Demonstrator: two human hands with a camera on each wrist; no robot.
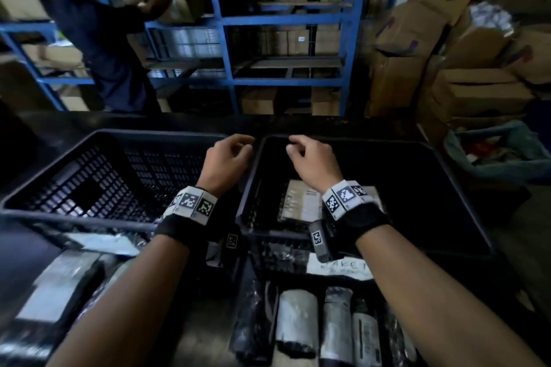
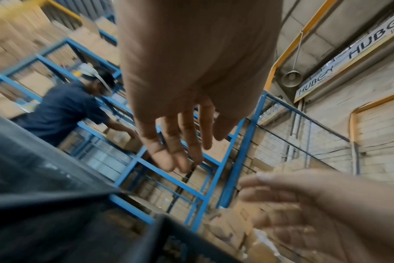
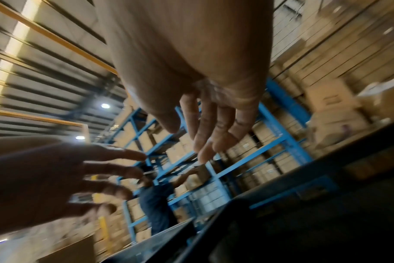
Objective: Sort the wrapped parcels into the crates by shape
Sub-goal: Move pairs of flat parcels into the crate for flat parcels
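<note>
Two black plastic crates stand side by side on the dark bench: the left crate (image 1: 38, 188) holds nothing that I can see, the right crate (image 1: 441, 176) holds a flat grey wrapped parcel (image 1: 301, 202). My left hand (image 1: 231, 155) hovers above the gap between the crates, fingers loosely curled, empty. My right hand (image 1: 310, 155) hangs over the right crate, also loosely curled and empty. In the wrist views the left hand (image 2: 180, 142) and right hand (image 3: 209, 135) show relaxed fingers with nothing in them. Several roll-shaped wrapped parcels (image 1: 298, 319) and flat ones (image 1: 56, 286) lie near me.
A person in a dark shirt (image 1: 101, 48) works at blue shelving (image 1: 226, 39) stacked with cardboard boxes behind the bench. More cartons (image 1: 465, 62) pile up at the right, beside a bin lined with a blue bag (image 1: 495, 152).
</note>
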